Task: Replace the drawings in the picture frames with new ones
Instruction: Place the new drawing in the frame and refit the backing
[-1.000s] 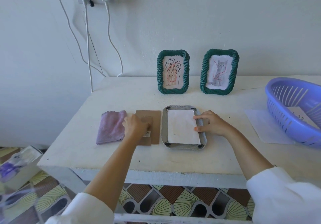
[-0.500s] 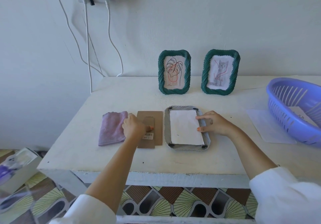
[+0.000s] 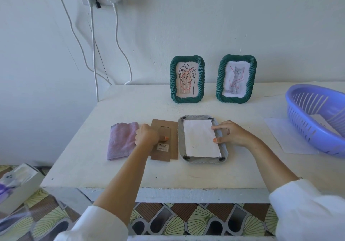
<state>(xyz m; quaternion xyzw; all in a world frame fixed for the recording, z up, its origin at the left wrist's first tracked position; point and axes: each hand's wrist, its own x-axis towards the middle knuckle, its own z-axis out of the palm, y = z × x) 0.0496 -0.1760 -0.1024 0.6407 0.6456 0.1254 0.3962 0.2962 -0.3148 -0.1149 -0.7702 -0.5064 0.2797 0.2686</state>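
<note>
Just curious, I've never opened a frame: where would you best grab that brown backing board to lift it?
Probably the brown backing board by its long right edge, coming from the gap beside the face-down frame. It lies flat, and the left hand covers its left side.

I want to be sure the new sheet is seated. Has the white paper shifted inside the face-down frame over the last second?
No. The white paper lies where it did inside the face-down frame, between its corner clips, with the right hand touching its edge.

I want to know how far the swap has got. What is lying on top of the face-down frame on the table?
A white sheet lies blank side up on the face-down frame, with the right hand touching its right edge. Whatever is drawn on its underside is hidden.
</note>
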